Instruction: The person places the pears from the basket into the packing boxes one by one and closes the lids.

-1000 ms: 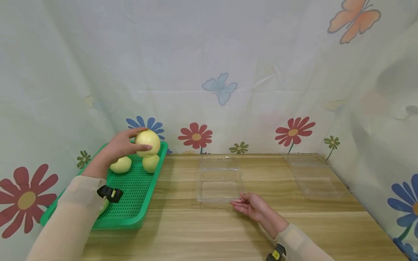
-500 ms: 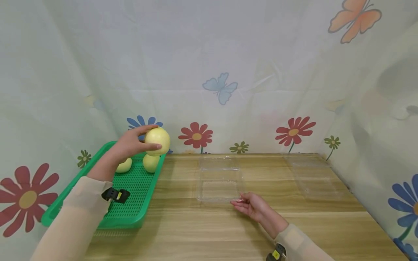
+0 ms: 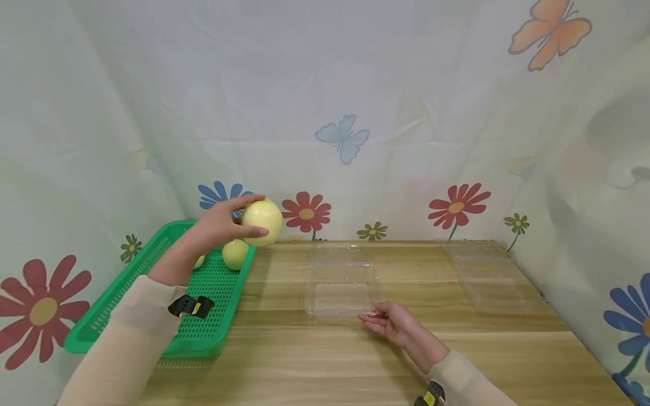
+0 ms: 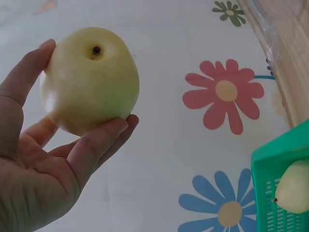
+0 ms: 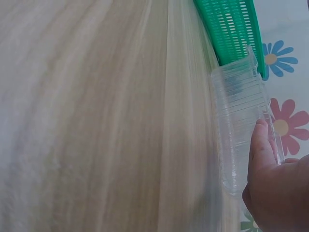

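My left hand (image 3: 220, 225) holds a round, pale yellow pear (image 3: 262, 221) in the air beyond the right rim of a green basket (image 3: 222, 332). Thumb and fingers grip the fruit's sides; the left wrist view shows the dark pit at its end. Inside the basket sits another pear (image 3: 235, 255), while one more is mostly hidden behind my left wrist. On the table lies a clear plastic box (image 3: 340, 312), its near right corner pinched by my right hand (image 3: 393, 322). In the right wrist view, the thumb (image 5: 260, 140) lies against the box's wall.
A second clear plastic container (image 3: 492, 282) lies at the table's right side. The wooden table (image 3: 304, 361) meets a flower-printed cloth (image 3: 406, 186) at the back, and similar cloth hangs at both sides.
My left hand has carried the pear to the right, from above the basket's far right corner to beyond its rim. My right hand stays at the clear box.
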### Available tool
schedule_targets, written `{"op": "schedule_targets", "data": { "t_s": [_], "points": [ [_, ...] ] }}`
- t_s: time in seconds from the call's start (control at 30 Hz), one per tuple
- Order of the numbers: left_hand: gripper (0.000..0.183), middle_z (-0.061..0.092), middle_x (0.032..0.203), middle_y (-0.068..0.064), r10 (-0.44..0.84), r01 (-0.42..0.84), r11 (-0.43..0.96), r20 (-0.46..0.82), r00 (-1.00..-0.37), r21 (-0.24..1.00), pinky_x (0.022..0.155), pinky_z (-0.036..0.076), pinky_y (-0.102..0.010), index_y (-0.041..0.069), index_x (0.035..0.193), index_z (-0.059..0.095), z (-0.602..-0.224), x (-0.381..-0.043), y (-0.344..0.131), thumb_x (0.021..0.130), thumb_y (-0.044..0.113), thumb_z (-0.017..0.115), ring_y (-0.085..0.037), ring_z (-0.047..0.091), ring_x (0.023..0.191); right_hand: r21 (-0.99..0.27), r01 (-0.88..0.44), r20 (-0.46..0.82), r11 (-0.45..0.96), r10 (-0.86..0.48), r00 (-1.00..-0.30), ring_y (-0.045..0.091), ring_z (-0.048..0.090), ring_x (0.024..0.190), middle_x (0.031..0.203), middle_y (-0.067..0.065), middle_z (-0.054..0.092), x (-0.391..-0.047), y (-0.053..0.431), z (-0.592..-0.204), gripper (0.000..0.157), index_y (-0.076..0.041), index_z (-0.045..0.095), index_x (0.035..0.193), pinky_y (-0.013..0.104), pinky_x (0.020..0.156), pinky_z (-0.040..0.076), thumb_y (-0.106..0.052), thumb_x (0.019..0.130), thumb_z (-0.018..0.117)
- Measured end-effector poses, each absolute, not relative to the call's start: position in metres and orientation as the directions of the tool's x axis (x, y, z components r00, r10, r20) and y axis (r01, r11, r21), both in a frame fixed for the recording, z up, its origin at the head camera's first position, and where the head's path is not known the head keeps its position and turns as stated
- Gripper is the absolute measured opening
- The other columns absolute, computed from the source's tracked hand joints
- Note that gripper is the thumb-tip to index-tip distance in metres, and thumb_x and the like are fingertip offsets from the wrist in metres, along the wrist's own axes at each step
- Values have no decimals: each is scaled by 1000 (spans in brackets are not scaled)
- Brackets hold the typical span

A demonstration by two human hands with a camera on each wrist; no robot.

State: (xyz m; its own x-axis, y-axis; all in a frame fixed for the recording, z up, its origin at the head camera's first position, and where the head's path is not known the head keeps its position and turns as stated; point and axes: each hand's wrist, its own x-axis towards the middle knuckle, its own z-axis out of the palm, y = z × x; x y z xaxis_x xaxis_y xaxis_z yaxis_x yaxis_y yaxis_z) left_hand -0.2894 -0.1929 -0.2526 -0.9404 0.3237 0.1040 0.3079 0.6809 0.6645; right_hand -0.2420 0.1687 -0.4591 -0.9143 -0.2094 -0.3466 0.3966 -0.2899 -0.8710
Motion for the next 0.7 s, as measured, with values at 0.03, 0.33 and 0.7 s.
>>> {"op": "schedule_targets", "data": {
  "t_s": [0.03,0.33,0.7],
  "points": [
    [79,45,155,-22,325,310,682,105,-940,663,89,56,-45,19,160,37,-253,-289,-191,92,32,77,-47,63,123,-871,396,-346,-289,-210,-914,13,75,80,84,8,70,-242,169,-459,27,16,43,124,25,82,63,-5,109,35],
    [77,44,157,-19,367,345,628,126,-922,698,97,57,-52,18,159,39,-254,-286,-169,93,28,77,-48,61,128,-868,396,-336,-298,-234,-912,12,75,80,84,8,69,-243,170,-460,28,16,42,124,23,81,63,-5,109,33],
    [77,44,157,-16,398,344,551,122,-909,761,94,60,-49,18,157,41,-260,-290,-149,90,24,79,-47,63,126,-869,396,-333,-298,-240,-912,11,75,81,84,8,70,-243,170,-460,29,17,43,123,23,80,63,-5,109,33]
  ]
}}
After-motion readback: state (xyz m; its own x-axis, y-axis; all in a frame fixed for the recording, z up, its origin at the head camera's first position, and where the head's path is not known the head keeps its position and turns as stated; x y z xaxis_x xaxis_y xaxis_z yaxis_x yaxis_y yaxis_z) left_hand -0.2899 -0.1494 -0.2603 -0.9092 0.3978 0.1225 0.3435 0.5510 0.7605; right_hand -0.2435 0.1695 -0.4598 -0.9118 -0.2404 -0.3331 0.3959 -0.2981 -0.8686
